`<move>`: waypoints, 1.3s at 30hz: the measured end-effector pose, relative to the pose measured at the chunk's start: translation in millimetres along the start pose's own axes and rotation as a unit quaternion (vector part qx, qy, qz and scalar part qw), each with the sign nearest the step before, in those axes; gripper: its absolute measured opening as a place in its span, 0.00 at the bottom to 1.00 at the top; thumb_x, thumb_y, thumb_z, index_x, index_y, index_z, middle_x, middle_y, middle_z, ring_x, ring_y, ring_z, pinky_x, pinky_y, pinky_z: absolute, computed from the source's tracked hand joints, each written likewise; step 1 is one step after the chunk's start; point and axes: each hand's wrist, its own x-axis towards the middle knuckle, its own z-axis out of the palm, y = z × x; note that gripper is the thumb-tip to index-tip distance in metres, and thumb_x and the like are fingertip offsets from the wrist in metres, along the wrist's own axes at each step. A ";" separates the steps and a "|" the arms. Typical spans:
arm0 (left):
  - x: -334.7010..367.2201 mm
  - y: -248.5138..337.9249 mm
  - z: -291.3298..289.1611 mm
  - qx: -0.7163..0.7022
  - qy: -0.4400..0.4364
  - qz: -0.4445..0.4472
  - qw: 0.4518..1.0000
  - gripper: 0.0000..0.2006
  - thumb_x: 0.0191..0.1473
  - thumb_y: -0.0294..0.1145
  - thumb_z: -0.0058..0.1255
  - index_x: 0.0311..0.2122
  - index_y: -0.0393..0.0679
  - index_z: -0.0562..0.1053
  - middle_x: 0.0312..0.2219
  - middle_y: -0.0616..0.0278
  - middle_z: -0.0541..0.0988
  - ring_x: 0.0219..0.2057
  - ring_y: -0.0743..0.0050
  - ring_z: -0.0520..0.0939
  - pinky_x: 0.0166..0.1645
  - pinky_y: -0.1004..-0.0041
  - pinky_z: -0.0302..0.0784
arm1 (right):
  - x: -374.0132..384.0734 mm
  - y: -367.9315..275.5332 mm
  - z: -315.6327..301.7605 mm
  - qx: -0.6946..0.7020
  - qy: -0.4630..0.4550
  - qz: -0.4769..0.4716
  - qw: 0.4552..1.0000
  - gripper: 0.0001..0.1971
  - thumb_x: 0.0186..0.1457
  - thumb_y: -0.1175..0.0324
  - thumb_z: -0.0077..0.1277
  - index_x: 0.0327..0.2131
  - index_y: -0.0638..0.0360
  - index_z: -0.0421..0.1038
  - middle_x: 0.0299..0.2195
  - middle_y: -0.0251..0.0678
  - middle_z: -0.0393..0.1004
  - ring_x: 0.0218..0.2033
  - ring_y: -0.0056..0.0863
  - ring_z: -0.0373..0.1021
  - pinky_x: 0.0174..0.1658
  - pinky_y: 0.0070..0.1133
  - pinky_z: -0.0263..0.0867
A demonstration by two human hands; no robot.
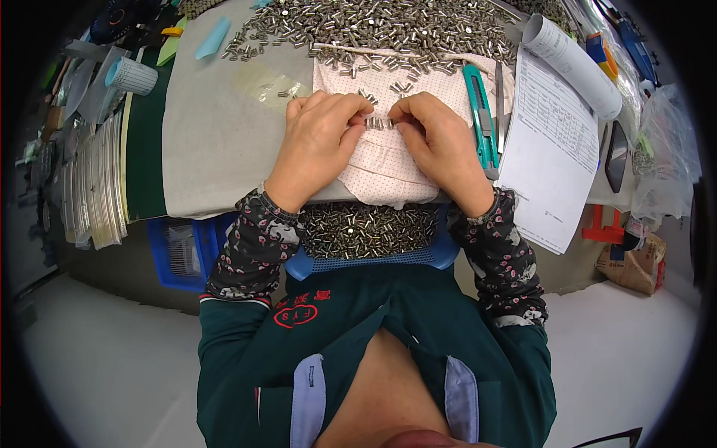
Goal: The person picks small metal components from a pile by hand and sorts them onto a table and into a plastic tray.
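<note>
A short row of small silvery metal cylinders (pixel 379 124) lies side by side on a pale dotted cloth (pixel 385 166). My left hand (pixel 320 138) pinches the row's left end between thumb and forefinger. At the right end, my right hand (pixel 437 142) closes its thumb and forefinger on the last cylinders. A few loose cylinders (pixel 401 88) lie just beyond my fingertips. Farther back, a large heap of the same metal cylinders (pixel 381 28) spreads over the table and the cloth's far edge.
A blue basket (pixel 373 261) full of metal pieces sits below the table edge at my lap. Right of the cloth lie a green utility knife (pixel 482 119), a thin metal strip (pixel 500 97), printed sheets (pixel 549 142) and a paper roll (pixel 575 67). A blue bin (pixel 179 257) stands lower left.
</note>
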 end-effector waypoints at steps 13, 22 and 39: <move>-0.8 2.3 9.6 0.043 0.026 -0.011 0.999 0.04 0.50 0.32 0.56 0.33 0.48 0.77 0.29 0.69 0.75 0.37 0.67 0.74 0.47 0.65 0.58 | 1.4 -11.1 11.7 -0.065 0.016 0.041 0.997 0.04 0.50 0.70 0.55 0.30 0.57 0.76 0.29 0.37 0.73 0.35 0.39 0.71 0.36 0.33 0.68; -3.6 1.7 11.5 -0.007 0.028 -0.010 1.000 0.07 0.47 0.30 0.58 0.34 0.48 0.74 0.29 0.70 0.75 0.38 0.68 0.72 0.48 0.64 0.57 | -0.4 -12.0 12.2 -0.024 0.004 0.063 0.998 0.06 0.46 0.71 0.58 0.30 0.57 0.74 0.28 0.35 0.73 0.36 0.38 0.71 0.37 0.33 0.67; -5.3 5.1 11.4 -0.058 0.015 -0.053 0.997 0.16 0.44 0.26 0.60 0.40 0.47 0.69 0.31 0.73 0.77 0.34 0.78 0.76 0.54 0.69 0.55 | -2.2 -8.4 16.9 0.097 0.008 0.079 0.992 0.17 0.45 0.79 0.57 0.39 0.60 0.64 0.29 0.37 0.76 0.26 0.32 0.74 0.32 0.28 0.69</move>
